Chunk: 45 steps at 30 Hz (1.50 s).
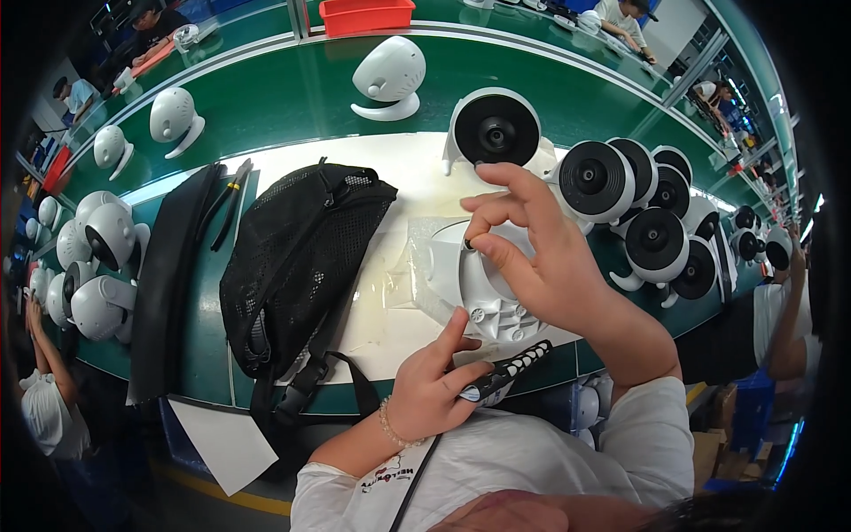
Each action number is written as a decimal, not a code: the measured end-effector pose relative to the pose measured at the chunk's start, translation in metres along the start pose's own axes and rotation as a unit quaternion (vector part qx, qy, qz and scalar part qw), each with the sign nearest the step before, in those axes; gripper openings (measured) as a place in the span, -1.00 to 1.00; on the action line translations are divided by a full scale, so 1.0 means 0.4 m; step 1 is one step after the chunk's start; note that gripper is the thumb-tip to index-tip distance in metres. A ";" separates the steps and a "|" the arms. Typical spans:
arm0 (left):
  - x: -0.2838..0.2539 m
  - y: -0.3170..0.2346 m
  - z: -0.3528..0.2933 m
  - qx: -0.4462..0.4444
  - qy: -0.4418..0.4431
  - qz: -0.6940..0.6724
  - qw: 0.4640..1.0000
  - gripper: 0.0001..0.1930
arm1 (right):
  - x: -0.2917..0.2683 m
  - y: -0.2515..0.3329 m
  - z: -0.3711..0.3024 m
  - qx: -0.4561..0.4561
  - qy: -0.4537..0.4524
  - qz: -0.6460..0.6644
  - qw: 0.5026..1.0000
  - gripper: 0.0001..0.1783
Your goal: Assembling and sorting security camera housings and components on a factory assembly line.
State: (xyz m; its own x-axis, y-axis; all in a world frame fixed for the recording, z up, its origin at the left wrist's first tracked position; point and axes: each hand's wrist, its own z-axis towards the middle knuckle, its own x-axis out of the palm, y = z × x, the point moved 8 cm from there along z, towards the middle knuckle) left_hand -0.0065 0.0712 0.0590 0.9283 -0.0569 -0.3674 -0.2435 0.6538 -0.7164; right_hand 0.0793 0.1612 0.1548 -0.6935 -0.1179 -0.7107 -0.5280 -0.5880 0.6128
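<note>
A white moulded plastic part (452, 275) with a curved rim and round screw bosses lies in front of me on a clear plastic sheet. Over it is my right hand (523, 239), thumb and index finger pinched on a tiny black piece (468, 244); its other fingers are raised. My left hand (434, 381), with a beaded bracelet at the wrist, grips a narrow black strip (525, 358) with a row of pale rounded spots. The left index finger points up toward the near edge of the white part. What the left fingers press against is partly hidden.
A black mesh bag (297, 266) with straps and pliers (230, 204) lie to the left, beside a long black strip of material (173, 284). White units with black round faces (596, 177) crowd the right. More white units (106, 306) stand left; a red bin (365, 16) sits behind. Other people work around.
</note>
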 end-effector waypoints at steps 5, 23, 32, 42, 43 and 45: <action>0.000 -0.001 0.002 0.001 0.002 0.001 1.000 -0.74 | -0.007 0.049 -0.036 -0.144 -0.077 -0.134 0.977 -0.43; 0.002 -0.001 0.001 0.003 -0.016 -0.013 1.000 -0.75 | 0.017 0.039 -0.096 -0.019 0.027 -0.031 0.999 -0.99; 0.004 0.007 0.001 0.003 -0.022 -0.031 0.999 -0.74 | 0.043 0.033 -0.111 -0.026 0.037 -0.098 0.994 -0.93; 0.006 0.008 0.001 -0.008 -0.032 -0.039 0.999 -0.76 | 0.039 0.049 -0.165 -0.148 0.025 -0.253 0.956 -0.70; 0.006 0.010 0.001 -0.010 -0.036 -0.040 0.998 -0.77 | 0.040 0.049 -0.166 -0.141 0.036 -0.273 0.951 -0.69; 0.006 0.015 -0.004 -0.008 -0.039 -0.057 0.998 -0.77 | 0.010 0.057 -0.173 -0.133 0.005 -0.250 0.959 -0.68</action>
State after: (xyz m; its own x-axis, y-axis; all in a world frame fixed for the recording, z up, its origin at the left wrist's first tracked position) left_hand -0.0062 0.0738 0.0527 0.9694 -0.0706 -0.2351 -0.1384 0.6339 -0.7609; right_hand 0.0985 0.0919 0.1419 -0.3810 0.2252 -0.8967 -0.6486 -0.7563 0.0856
